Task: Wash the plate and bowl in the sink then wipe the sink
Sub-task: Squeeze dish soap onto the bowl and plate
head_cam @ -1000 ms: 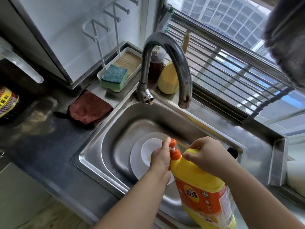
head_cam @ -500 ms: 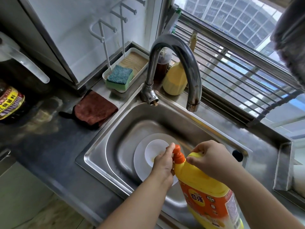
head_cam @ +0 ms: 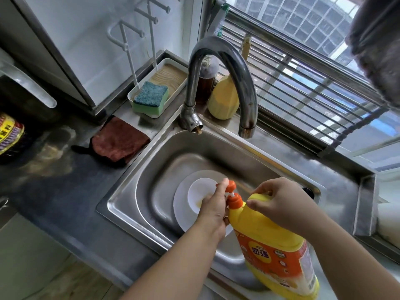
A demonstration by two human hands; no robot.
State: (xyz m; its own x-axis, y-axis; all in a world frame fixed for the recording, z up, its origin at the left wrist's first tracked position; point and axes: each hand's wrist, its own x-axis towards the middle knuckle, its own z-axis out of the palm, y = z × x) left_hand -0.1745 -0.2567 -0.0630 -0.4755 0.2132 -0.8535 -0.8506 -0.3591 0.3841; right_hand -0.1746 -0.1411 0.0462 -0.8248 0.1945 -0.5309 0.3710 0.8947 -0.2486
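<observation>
A white plate (head_cam: 184, 210) lies in the steel sink (head_cam: 129, 191) with a small white bowl (head_cam: 200, 192) on it, yellowish residue inside. Over them tilts a yellow detergent bottle (head_cam: 272, 245) with an orange pump cap (head_cam: 233, 198). My left hand (head_cam: 213, 210) pinches the raised pump head, a white stem showing under it. My right hand (head_cam: 283, 204) grips the bottle's handle at its top. My left forearm hides part of the plate.
A curved faucet (head_cam: 227, 68) arches over the sink's back. A green-blue sponge (head_cam: 150, 98) sits in a white tray (head_cam: 173, 68), a brown cloth (head_cam: 120, 140) on the dark counter, a yellow bottle (head_cam: 223, 98) behind the faucet. Window bars run along the right.
The pump head has risen off the orange cap, exposing the white stem, after sitting low half a second ago. Both hands stay on the bottle over the dishes.
</observation>
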